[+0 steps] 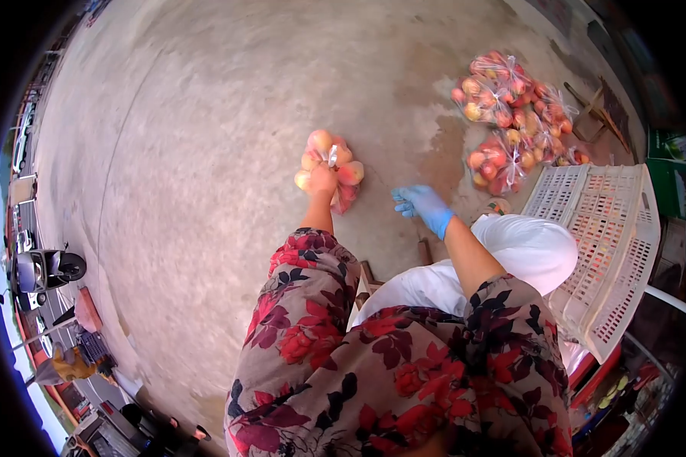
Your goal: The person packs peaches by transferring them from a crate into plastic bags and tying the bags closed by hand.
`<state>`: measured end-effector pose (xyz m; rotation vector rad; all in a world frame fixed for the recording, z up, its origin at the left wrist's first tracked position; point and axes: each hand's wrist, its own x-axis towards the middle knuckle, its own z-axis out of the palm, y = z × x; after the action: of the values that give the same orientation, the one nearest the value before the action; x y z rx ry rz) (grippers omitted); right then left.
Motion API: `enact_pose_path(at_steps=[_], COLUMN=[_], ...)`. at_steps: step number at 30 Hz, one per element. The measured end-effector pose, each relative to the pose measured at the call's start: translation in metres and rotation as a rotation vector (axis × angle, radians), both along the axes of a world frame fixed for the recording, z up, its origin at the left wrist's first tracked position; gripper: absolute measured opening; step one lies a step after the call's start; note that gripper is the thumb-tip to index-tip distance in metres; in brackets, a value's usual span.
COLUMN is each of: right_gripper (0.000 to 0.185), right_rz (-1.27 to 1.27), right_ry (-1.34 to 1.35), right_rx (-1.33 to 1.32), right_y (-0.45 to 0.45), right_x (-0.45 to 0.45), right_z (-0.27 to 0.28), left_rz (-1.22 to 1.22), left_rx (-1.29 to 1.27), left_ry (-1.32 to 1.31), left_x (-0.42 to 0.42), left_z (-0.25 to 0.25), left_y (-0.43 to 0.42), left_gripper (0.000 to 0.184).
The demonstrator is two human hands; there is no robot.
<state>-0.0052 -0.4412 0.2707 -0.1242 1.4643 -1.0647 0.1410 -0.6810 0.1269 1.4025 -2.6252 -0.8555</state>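
My bare left hand (323,180) is closed around the gathered neck of a clear plastic bag of peaches (346,174), held out in front of me over the concrete. Yellow and pink fruit bulges around my fist. My right hand (425,206) wears a blue glove and is held apart from the bag, to its right. Its fingers point left, partly curled and with gaps between them, and nothing shows in them. Tied bags of peaches (514,114) lie in a group on the ground at the upper right.
Close on my right stands a white slotted plastic crate (601,244), with fruit showing through its slots. Green boxes (667,175) are beyond it. A wooden frame (598,118) lies near the bags. Far left, a scooter (46,270) is parked by the road.
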Motion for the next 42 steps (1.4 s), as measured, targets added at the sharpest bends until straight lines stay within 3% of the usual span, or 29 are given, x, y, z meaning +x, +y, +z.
enact_pose_path(at_steps=[4, 7, 10, 11, 14, 18, 22, 24, 29, 34, 37, 39, 42], right_gripper=[0.036, 0.032, 0.032, 0.032, 0.033, 0.034, 0.031, 0.031, 0.033, 0.028, 0.025, 0.031, 0.04], right_rz=[-0.07, -0.164, -0.226, -0.234, -0.253, -0.276, -0.379, -0.455, -0.715, -0.958, -1.172, -0.907, -0.7], right_ry=[-0.031, -0.045, -0.026, -0.017, 0.004, 0.005, -0.051, -0.054, 0.06, 0.527, 0.928, 1.494, 1.631], right_rx=[-0.024, -0.02, -0.032, -0.044, -0.079, -0.145, -0.211, -0.223, -0.455, -0.608, -0.427, 0.225, 0.78], right_y=[0.009, 0.02, 0.031, 0.035, 0.044, 0.061, 0.076, 0.084, 0.125, 0.235, 0.305, 0.372, 0.401], right_x=[-0.007, -0.017, -0.027, -0.03, -0.036, -0.035, -0.034, -0.042, -0.062, -0.061, -0.039, -0.014, 0.01], right_z=[0.01, 0.015, 0.02, 0.022, 0.03, 0.037, 0.037, 0.035, 0.097, 0.171, 0.171, 0.167, 0.158], left_rz=[0.0, 0.097, 0.116, 0.258, 0.333, 0.592, 0.46, 0.349, -0.061, -0.461, -0.689, -0.902, -1.065], left_rx=[0.001, 0.142, 0.249, 0.443, 0.562, 0.781, 0.83, 0.922, 1.076, 1.115, 1.163, 1.142, 1.053], left_ry=[-0.029, -0.148, -0.081, 0.037, 0.335, 0.443, 0.258, 0.324, 0.46, 0.624, 0.659, 0.637, 0.602], left_x=[-0.004, -0.005, 0.002, -0.002, 0.019, 0.028, 0.015, 0.001, -0.101, -0.175, -0.193, -0.202, -0.204], left_z=[0.013, 0.004, 0.02, 0.051, -0.001, 0.036, 0.07, 0.084, 0.139, 0.225, 0.255, 0.274, 0.266], left_y=[0.003, -0.004, -0.001, 0.011, -0.002, 0.032, 0.103, 0.129, 0.209, 0.281, 0.335, 0.391, 0.441], left_gripper=[0.024, 0.028, 0.022, 0.024, 0.024, 0.022, 0.019, 0.019, 0.018, 0.016, 0.016, 0.015, 0.015])
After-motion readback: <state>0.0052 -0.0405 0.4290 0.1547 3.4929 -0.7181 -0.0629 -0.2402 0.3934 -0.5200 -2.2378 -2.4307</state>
